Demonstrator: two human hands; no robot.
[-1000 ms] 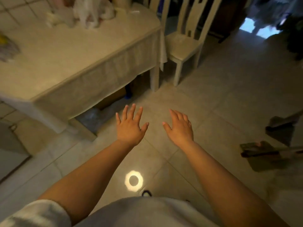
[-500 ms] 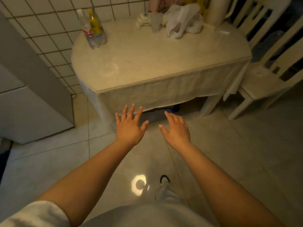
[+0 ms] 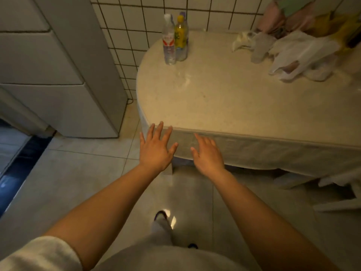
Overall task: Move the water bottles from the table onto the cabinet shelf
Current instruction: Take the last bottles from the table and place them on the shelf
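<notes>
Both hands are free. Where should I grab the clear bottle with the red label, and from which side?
Wrap the red-label bottle around its straight body at or just below the label, coming in from its left or front. It stands upright with the yellow-cap bottle tight against its right side, so that side is blocked. The left hand looks better placed.

Table (image 3: pixel 224 106): beige, faintly speckled. Clear bottle (image 3: pixel 168 43): red-and-white label, white cap. Second bottle (image 3: pixel 181 39): yellow label and cap. Wall (image 3: pixel 205 12): white tiles, dark grout grid.
</notes>
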